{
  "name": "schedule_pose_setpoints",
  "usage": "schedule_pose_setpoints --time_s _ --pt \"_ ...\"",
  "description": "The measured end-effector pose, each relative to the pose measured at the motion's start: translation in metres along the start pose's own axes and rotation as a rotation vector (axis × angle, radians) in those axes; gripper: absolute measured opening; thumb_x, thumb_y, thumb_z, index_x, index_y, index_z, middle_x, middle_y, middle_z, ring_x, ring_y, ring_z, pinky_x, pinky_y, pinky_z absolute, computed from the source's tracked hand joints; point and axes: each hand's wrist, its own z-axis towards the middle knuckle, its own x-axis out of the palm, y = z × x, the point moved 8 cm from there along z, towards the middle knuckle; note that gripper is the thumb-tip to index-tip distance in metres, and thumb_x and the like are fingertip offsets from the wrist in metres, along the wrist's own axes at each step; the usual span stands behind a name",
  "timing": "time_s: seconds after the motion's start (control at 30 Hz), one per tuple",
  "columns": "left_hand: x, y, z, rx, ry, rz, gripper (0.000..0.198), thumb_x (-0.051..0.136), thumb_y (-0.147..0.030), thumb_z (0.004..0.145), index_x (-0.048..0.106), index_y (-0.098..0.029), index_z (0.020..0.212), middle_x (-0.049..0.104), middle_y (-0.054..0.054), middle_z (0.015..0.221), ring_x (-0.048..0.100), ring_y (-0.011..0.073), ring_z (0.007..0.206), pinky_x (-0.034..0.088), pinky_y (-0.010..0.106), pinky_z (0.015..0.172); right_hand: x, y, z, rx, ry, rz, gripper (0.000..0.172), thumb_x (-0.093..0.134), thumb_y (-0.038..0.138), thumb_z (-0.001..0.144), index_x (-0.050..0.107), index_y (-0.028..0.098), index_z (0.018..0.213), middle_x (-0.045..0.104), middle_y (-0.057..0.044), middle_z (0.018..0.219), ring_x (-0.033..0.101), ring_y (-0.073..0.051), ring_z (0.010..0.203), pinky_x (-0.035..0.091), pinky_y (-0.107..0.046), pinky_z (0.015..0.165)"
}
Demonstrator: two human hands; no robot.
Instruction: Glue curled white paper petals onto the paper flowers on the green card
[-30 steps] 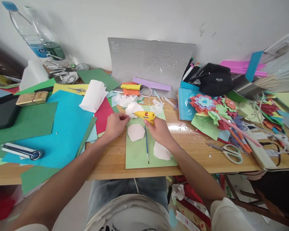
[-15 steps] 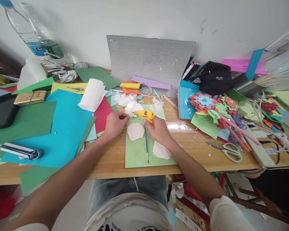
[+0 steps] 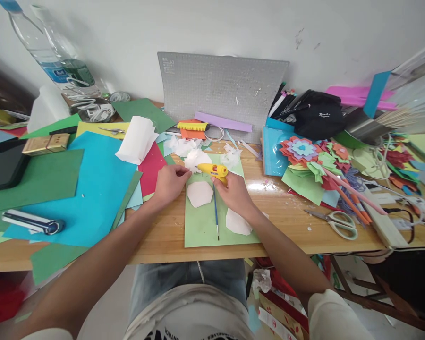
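Note:
My right hand (image 3: 233,192) is closed round a yellow glue gun (image 3: 213,170) whose nozzle points left at a fluffy white paper flower (image 3: 195,159). My left hand (image 3: 169,183) is closed in a pinch at the flower's lower edge. Both hands hover over a light green paper sheet (image 3: 203,226) on the wooden desk (image 3: 286,222). On the sheet lie two white paper hexagons (image 3: 199,194) and a thin blue paintbrush (image 3: 216,213).
Large blue (image 3: 88,189) and green (image 3: 31,179) sheets cover the desk's left. A grey cutting mat (image 3: 221,87) leans on the wall. Scissors (image 3: 335,222), paper flowers (image 3: 301,151) and a black pouch (image 3: 317,118) crowd the right. Water bottles (image 3: 53,61) stand at the back left.

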Motion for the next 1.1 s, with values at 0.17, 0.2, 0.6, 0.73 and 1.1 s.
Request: schedule_pose_setpoints --time_s 0.17,0.2,0.6,0.73,1.1 --pt "0.001 0.002 0.001 0.009 0.002 -0.008 0.017 0.066 -0.032 0.08 0.074 -0.018 0.083 0.076 0.006 0.087 0.068 0.0199 0.078 0.052 0.029 0.07 -0.002 0.002 -0.004 -0.023 -0.02 -0.019 0.027 0.049 0.04 0.092 0.064 0.018 0.091 0.067 -0.004 0.077 0.053 -0.016 0.063 0.035 -0.026 0.06" --pt "0.001 0.003 0.001 0.009 0.001 -0.007 0.017 0.067 -0.032 0.08 0.074 -0.018 0.083 0.076 0.007 0.088 0.068 0.02 0.079 0.052 0.029 0.07 -0.002 0.002 -0.004 -0.025 -0.023 -0.02 0.026 0.049 0.04 0.092 0.064 0.018 0.09 0.067 -0.004 0.077 0.053 -0.016 0.063 0.035 -0.027 0.06" --pt "0.001 0.005 0.002 -0.008 0.002 -0.021 0.017 0.067 -0.033 0.079 0.074 -0.018 0.083 0.076 0.006 0.086 0.068 0.0204 0.077 0.052 0.03 0.07 -0.019 -0.007 -0.01 0.083 -0.084 0.217 0.036 0.054 0.049 0.089 0.067 0.016 0.084 0.067 -0.004 0.068 0.059 -0.017 0.063 0.043 -0.028 0.062" --pt "-0.003 0.003 0.002 0.003 -0.002 -0.029 0.018 0.067 -0.035 0.078 0.075 -0.019 0.082 0.076 0.005 0.084 0.067 0.02 0.076 0.052 0.029 0.07 -0.065 -0.033 -0.026 0.1 -0.282 0.353 0.036 0.056 0.049 0.088 0.068 0.016 0.098 0.072 -0.007 0.089 0.065 -0.021 0.083 0.05 -0.032 0.075" --pt "-0.011 -0.009 0.003 0.056 -0.094 -0.031 0.018 0.067 -0.038 0.076 0.076 -0.022 0.081 0.075 0.002 0.085 0.065 0.0187 0.077 0.049 0.026 0.067 -0.094 -0.141 -0.083 0.205 -0.378 0.008 0.033 0.061 0.044 0.082 0.068 0.014 0.095 0.071 -0.01 0.092 0.061 -0.023 0.08 0.049 -0.038 0.077"
